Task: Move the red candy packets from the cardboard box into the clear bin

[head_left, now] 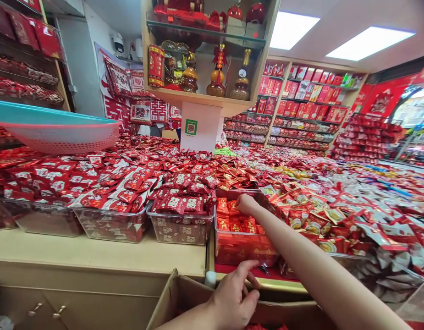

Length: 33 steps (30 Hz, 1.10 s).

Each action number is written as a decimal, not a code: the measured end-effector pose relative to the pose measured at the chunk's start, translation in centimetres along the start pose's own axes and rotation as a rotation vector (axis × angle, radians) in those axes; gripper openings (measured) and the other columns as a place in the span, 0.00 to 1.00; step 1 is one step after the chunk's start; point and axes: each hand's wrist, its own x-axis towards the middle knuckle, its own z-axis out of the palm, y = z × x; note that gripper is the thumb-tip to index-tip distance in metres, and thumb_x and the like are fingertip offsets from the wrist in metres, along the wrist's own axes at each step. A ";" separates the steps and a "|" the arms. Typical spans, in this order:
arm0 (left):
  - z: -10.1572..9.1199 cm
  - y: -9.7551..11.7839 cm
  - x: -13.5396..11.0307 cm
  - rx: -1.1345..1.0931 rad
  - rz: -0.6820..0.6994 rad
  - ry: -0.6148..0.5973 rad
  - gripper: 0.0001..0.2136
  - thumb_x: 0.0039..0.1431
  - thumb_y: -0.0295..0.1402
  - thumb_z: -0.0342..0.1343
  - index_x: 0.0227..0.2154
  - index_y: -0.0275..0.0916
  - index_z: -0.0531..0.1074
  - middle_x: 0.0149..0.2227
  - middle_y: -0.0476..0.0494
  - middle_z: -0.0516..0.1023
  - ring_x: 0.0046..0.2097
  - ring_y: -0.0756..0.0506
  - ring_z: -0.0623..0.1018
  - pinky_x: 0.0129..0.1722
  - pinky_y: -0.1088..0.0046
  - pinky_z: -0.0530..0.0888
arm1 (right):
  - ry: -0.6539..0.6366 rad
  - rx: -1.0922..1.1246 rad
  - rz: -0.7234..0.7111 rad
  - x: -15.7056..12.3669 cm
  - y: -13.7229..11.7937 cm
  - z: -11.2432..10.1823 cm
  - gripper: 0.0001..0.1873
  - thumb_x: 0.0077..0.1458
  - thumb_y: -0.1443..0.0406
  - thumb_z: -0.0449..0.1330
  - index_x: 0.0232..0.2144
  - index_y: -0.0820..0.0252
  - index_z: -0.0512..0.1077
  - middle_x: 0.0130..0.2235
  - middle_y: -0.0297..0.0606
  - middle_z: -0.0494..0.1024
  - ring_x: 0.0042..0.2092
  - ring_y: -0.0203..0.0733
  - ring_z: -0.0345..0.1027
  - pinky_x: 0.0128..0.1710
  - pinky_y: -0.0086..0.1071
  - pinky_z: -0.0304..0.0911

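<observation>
My right hand (246, 204) reaches forward into a clear plastic bin (242, 250) of red and gold wrapped sweets, its fingers bent down among the packets and hidden from view. My left hand (234, 295) is low and near, fingers curled against the far edge of an open cardboard box (170, 298) just below the counter lip. I cannot make out anything in the left hand. More clear bins (179, 227) heaped with red sweet packets stand to the left.
A wide display of heaped red sweets (301, 192) stretches back and right. A pink basket under a teal tray (57, 133) sits at the far left. A white pillar with a green QR code (191, 127) carries shelves of ornaments. A wooden counter (95, 254) runs along the front.
</observation>
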 end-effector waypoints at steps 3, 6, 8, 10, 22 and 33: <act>0.0 0.1 0.1 -0.004 -0.007 -0.008 0.23 0.49 0.26 0.47 0.50 0.44 0.52 0.35 0.48 0.69 0.22 0.57 0.67 0.21 0.82 0.63 | -0.028 -0.026 -0.024 0.0 0.3 0.1 0.08 0.38 0.71 0.57 0.26 0.65 0.73 0.30 0.43 0.75 0.33 0.39 0.68 0.30 0.25 0.59; -0.1 0.0 0.1 -0.013 -0.007 -0.024 0.21 0.49 0.27 0.47 0.48 0.42 0.55 0.35 0.47 0.68 0.22 0.57 0.67 0.21 0.82 0.63 | -0.023 -0.044 -0.013 0.1 0.7 0.0 0.09 0.41 0.70 0.55 0.28 0.64 0.73 0.31 0.43 0.75 0.34 0.39 0.68 0.31 0.25 0.59; -0.1 0.0 0.2 -0.015 -0.010 -0.033 0.20 0.49 0.28 0.47 0.48 0.41 0.56 0.35 0.46 0.69 0.23 0.57 0.67 0.21 0.82 0.63 | -0.001 -0.059 0.015 0.1 1.0 0.0 0.11 0.43 0.70 0.53 0.30 0.65 0.73 0.33 0.45 0.75 0.36 0.41 0.68 0.33 0.26 0.59; -0.1 0.1 0.2 -0.014 -0.013 -0.036 0.19 0.50 0.28 0.47 0.47 0.41 0.56 0.35 0.46 0.69 0.23 0.56 0.68 0.22 0.82 0.63 | 0.020 -0.074 0.041 0.2 1.3 0.0 0.13 0.44 0.71 0.53 0.34 0.66 0.71 0.36 0.46 0.74 0.39 0.42 0.67 0.35 0.27 0.59; 0.0 0.5 0.4 0.060 -0.024 -0.051 0.19 0.49 0.28 0.47 0.47 0.39 0.57 0.33 0.47 0.70 0.23 0.55 0.68 0.22 0.80 0.63 | -0.055 -0.122 0.102 0.6 2.2 -0.1 0.14 0.41 0.71 0.56 0.34 0.70 0.72 0.35 0.52 0.74 0.40 0.46 0.66 0.36 0.28 0.59; -0.1 0.5 0.7 0.083 -0.037 -0.101 0.16 0.49 0.29 0.46 0.44 0.39 0.60 0.29 0.49 0.71 0.22 0.55 0.68 0.21 0.81 0.62 | -0.017 -0.129 0.166 0.5 2.1 -0.8 0.17 0.45 0.70 0.53 0.40 0.70 0.69 0.40 0.53 0.71 0.41 0.45 0.66 0.37 0.28 0.60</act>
